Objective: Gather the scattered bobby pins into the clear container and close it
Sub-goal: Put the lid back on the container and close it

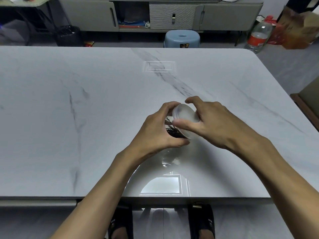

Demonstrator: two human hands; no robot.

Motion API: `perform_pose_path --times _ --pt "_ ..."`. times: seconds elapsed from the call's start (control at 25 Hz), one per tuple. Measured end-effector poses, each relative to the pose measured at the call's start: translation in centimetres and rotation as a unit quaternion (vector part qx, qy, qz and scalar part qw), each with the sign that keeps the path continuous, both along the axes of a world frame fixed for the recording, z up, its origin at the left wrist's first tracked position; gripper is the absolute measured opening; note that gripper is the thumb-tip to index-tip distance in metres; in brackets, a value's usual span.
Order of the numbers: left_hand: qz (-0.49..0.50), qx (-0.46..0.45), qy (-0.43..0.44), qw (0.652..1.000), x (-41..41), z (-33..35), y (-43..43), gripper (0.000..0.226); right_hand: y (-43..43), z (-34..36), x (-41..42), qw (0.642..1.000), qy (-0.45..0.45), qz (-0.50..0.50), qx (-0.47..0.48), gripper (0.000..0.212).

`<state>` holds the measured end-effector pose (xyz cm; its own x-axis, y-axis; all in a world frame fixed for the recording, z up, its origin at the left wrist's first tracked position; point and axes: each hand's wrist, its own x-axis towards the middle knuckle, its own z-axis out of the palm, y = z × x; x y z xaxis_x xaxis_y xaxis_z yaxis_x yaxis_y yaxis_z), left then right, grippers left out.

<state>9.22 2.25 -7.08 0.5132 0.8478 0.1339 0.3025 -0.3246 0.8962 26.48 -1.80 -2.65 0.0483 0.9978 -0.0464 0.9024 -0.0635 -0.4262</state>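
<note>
The table [86, 104] is a wide slab of pale grey marble-look stone with dark veins running across it, one long streak slanting from the far middle toward the right edge, and its glossy top throws back a bright rectangular patch of ceiling light near the front edge. Above the middle of it, the left hand [155, 133] is wrapped around the clear container [172, 130], holding it up off the surface and tipped so its mouth faces right; the bobby pins [173, 132] show as a dark bundle inside, low against the wall. The right hand [208, 121] has thumb and fingers curled on the rim of the frosted round lid [186, 114], which sits over the container's mouth; whether it is fully seated I cannot tell. The tabletop around the hands is bare stone. Beyond the far edge stands a small blue stool [182, 38], and behind it a long grey cabinet [172, 14] against the wall with an open shelf holding odds and ends. A large clear bottle with a red label [258, 37] stands on the floor to the right, and a black bin [68, 36] to the left. Below the near edge, two feet in black sandals [202, 221] are planted on the grey floor.
</note>
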Motion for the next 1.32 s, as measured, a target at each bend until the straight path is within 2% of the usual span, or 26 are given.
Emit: perform_pose_path --times 0.12,0.24,0.32,0.52,0.64,0.76,1.04,1.24,1.32 --pt "0.006 -0.001 -0.003 1.0 -0.1 0.1 0.1 0.078 -0.1 0.2 0.0 1.0 -0.019 -0.014 0.001 0.086" --pt "0.015 -0.004 -0.004 1.0 -0.3 0.1 0.3 0.08 -0.1 1.5 0.3 0.989 0.11 0.09 -0.038 0.08" --pt "0.01 0.003 0.001 1.0 -0.4 0.0 0.4 0.081 -0.1 1.7 0.3 0.985 0.101 0.13 -0.045 0.079" --pt "0.006 0.0 0.026 1.0 -0.2 -0.4 0.3 0.08 -0.2 0.0 -0.6 0.999 -0.016 0.003 -0.044 0.089" --pt "0.01 -0.007 0.013 1.0 -0.3 -0.4 0.6 0.079 -0.1 -0.2 -0.3 0.997 0.045 0.047 -0.039 0.08" --pt "0.005 -0.007 0.012 1.0 -0.4 -0.3 0.7 0.083 0.0 0.5 0.1 0.988 0.086 0.114 -0.054 0.082" --pt "0.015 0.007 0.018 1.0 -0.2 -0.4 0.3 0.08 -0.2 0.1 -0.9 0.999 0.03 0.032 -0.02 0.058" --pt "0.019 0.026 0.027 0.999 0.0 -0.2 0.2 0.081 -0.2 -0.4 -1.2 0.999 -0.009 -0.033 -0.01 0.086" --pt "0.02 0.019 0.026 0.999 -0.2 -0.2 0.3 0.079 -0.1 -0.1 -0.8 0.998 0.047 0.009 -0.034 0.089"
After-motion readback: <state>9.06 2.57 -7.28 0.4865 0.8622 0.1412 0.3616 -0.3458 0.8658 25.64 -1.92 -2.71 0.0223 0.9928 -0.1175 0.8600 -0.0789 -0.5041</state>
